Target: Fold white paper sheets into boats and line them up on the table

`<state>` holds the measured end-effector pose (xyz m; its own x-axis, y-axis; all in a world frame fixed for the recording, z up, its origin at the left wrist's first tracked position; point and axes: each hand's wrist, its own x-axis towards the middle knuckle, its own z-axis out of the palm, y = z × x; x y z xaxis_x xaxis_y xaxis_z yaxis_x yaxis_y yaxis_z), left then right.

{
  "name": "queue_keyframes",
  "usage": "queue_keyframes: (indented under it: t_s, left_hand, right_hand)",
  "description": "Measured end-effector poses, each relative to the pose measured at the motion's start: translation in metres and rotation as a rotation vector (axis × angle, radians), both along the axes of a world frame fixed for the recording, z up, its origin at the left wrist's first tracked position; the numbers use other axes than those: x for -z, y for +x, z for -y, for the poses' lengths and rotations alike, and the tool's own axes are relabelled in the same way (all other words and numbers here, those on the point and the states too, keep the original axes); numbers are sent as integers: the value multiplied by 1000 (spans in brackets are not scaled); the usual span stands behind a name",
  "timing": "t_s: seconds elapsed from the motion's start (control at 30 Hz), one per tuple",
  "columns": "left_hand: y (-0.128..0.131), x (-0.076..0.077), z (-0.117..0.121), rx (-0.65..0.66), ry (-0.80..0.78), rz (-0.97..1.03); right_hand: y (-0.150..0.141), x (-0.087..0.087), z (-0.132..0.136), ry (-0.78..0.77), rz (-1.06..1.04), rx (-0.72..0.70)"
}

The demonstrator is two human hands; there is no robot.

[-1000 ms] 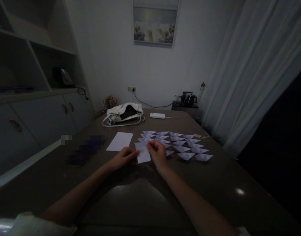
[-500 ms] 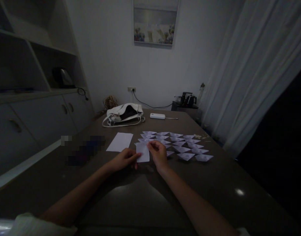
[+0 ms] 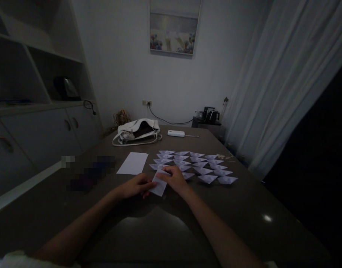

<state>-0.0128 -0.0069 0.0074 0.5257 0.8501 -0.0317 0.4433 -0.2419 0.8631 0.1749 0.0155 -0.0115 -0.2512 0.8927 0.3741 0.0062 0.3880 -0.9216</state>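
Observation:
A small folded piece of white paper (image 3: 159, 187) is held tilted between my two hands, above the dark table (image 3: 148, 230). My left hand (image 3: 136, 186) pinches its left edge, thumb on top. On the upper right part, my right hand (image 3: 175, 179) grips the paper with the thumb laid across it. Just beyond my hands, several folded paper boats (image 3: 203, 171) stand in rows, stretching to the right. White sheets of paper (image 3: 133, 163) lie flat beyond my left hand.
A white handbag (image 3: 138, 130) lies open at the far end, beside a white power bank (image 3: 176, 133) with a short cable. A blurred dark patch (image 3: 92, 173) covers something on the left. Shelves with a kettle (image 3: 66, 88) line the left wall; a curtain (image 3: 251, 82) hangs right.
The folded paper has tilted clockwise and come slightly lower and nearer. My right hand has shifted its thumb further over the paper. The whole view has moved slightly.

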Motion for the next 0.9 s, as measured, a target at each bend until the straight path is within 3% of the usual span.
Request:
queue_keyframes:
  t_s: [0.2, 0.37, 0.57, 0.9]
  left_hand:
    - [-6, -9, -10, -78, 146, 66]
    - [-3, -5, -12, -50, 197, 83]
    - [-4, 4, -12, -90, 201, 78]
    - [-4, 2, -6, -198, 98, 144]
  right_hand:
    - [-2, -2, 4, 26, 123, -81]
    - [-9, -2, 10, 116, 158, -31]
    - [-8, -1, 12, 93, 175, -55]
    - [-9, 3, 10, 66, 257, -120]
